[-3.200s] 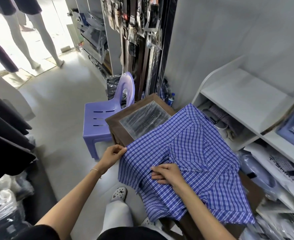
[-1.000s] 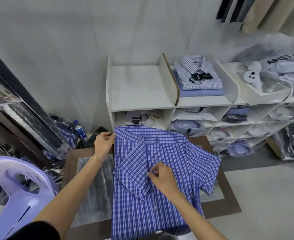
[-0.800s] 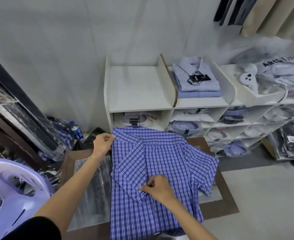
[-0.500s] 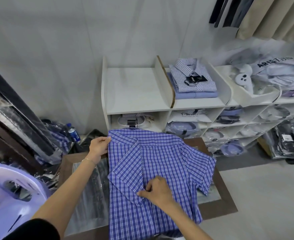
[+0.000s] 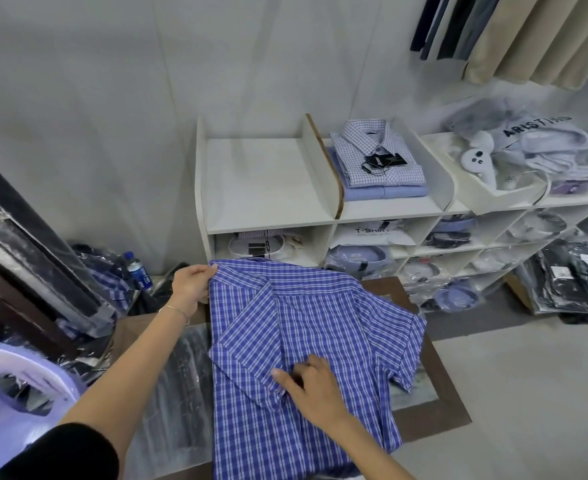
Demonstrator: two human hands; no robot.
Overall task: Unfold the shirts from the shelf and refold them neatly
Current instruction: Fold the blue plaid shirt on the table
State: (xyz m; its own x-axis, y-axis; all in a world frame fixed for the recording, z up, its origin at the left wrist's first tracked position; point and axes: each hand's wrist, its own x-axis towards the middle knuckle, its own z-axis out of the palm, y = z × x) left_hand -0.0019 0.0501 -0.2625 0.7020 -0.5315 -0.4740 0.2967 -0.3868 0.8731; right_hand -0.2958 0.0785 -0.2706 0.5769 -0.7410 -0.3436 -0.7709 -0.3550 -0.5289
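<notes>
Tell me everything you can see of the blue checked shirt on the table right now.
The blue and white checked short-sleeved shirt, of thin woven cloth, lies flat on the dark wooden table, its lower part hanging over the near edge. Its left side is folded inward, that sleeve lying diagonally across the body; the right sleeve is still spread out. The left hand grips the far left corner at the shoulder. The right hand pinches the tip of the folded sleeve near the middle.

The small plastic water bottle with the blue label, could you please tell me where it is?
In the head view the small plastic water bottle stands low on the left, against the wall, just left of the left hand.
</notes>
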